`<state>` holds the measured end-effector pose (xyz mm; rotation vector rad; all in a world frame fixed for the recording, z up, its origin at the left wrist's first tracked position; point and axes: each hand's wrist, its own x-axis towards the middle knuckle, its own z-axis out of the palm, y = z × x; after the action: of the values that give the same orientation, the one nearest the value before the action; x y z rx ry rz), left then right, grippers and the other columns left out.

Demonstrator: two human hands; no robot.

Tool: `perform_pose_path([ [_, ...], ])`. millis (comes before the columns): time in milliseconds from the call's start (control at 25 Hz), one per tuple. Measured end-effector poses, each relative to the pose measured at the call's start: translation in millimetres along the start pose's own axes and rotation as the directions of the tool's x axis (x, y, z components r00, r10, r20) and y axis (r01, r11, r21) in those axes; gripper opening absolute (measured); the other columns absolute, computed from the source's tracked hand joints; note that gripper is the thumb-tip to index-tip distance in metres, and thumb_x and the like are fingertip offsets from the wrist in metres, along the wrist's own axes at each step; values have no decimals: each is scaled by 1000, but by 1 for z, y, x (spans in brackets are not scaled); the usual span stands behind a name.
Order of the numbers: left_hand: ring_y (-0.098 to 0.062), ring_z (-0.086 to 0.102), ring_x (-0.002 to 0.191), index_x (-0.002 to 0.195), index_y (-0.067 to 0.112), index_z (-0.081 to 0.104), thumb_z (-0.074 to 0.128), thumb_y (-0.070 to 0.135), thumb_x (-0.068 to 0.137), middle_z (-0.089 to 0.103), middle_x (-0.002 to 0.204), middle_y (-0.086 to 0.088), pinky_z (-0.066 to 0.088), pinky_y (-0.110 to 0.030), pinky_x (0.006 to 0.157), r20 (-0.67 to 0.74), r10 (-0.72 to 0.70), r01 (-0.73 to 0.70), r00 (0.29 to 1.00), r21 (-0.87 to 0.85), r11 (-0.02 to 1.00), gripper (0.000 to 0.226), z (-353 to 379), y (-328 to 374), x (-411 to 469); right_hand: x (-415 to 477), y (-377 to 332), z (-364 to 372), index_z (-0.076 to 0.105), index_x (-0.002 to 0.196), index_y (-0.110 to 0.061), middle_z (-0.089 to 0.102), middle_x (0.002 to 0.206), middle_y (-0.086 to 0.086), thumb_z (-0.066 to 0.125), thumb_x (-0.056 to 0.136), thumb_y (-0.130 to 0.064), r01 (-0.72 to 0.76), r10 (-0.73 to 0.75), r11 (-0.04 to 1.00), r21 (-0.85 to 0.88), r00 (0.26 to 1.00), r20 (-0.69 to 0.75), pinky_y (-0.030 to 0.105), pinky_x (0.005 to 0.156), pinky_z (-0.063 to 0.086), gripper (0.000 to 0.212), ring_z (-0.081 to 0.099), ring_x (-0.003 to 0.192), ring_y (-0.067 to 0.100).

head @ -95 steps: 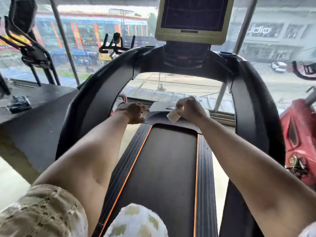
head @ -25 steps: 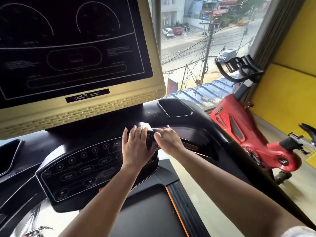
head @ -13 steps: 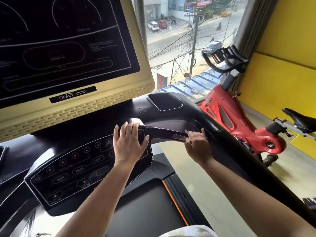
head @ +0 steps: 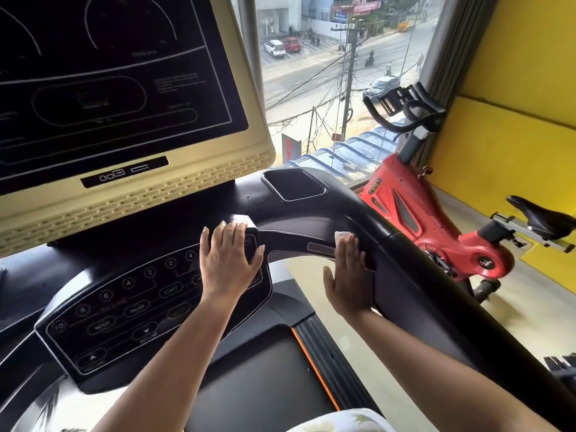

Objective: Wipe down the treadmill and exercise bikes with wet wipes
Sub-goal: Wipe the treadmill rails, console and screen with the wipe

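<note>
I stand on a black treadmill [head: 314,210] with a cream-framed screen [head: 174,188] above its button console [head: 124,304]. My left hand [head: 229,260] lies flat with straight fingers on the console's upper right corner. My right hand [head: 350,275] presses flat against the inner side of the treadmill's right arm. A white wet wipe [head: 341,236] peeks out from under its fingertips. A red exercise bike [head: 414,213] stands to the right of the treadmill.
The bike's black handlebars [head: 405,107] and saddle [head: 539,216] reach toward a yellow wall [head: 514,135]. A large window [head: 336,73] behind the machines shows a street. The treadmill belt [head: 265,378] with an orange stripe runs below me.
My right hand slid the wipe from the console's right corner outward along the right arm, and its fingers straightened flat. The left hand stayed on the console. The view moved closer.
</note>
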<state>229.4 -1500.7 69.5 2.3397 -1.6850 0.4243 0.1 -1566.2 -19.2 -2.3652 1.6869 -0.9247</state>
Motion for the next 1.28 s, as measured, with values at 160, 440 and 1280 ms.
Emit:
perform_pose_path([
  [160,-26,39,139,141,12,48,43,58,92,53,141,-8,13,-48,121,5,-7,7,1000,-8,1000,68,-1,2,0,-24,10,3,24,147,5,17,156,23,29,94,-40,76,-75,997,-30,997,15,46,117,16,71,13,146,35],
  [440,-25,37,140,143,14,45,43,59,93,51,144,-7,11,-47,121,13,-7,7,1000,-14,1000,67,-4,1,1,-13,-4,6,21,148,6,14,157,23,33,92,-35,167,-165,985,-48,985,41,43,120,9,70,11,147,35],
  [1280,-25,44,136,139,13,52,36,51,97,56,138,-6,17,-47,119,-28,18,-19,999,-59,998,58,0,-4,1,15,-99,25,12,150,3,5,158,21,45,75,-11,397,-391,883,-248,917,78,43,121,7,83,2,147,33],
])
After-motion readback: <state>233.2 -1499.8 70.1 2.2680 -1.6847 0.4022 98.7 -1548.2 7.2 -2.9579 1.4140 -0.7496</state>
